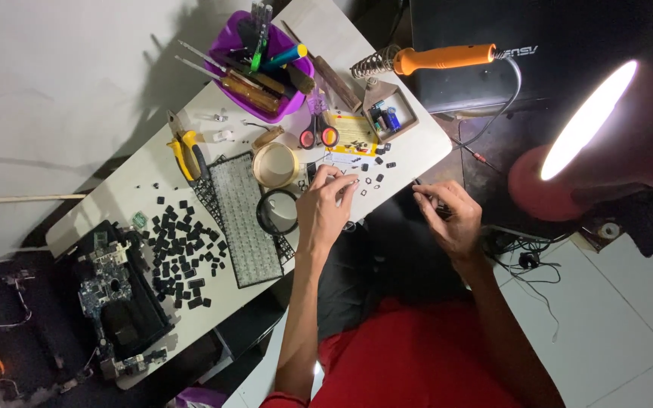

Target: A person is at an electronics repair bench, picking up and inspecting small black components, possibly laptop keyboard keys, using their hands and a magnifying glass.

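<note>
A small black keycap (354, 181) sits pinched in the left hand (325, 208) fingertips; its facing is unclear. The right hand (451, 215) clamps a thin tool (426, 190) pointing up-left. Loose keycaps (179, 245) and a stripped keyboard (247, 219) lie left.

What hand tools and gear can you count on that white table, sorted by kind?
Scissors: 1
Yellow-handled pliers: 1
Soldering iron: 1
Tape rolls: 2
Purple tool tub: 1
Keyboard frame: 1
Total: 7
The loose black keycaps are too many and too small to count. The left hand pinches one small piece; the right hand grips a thin tool.
</note>
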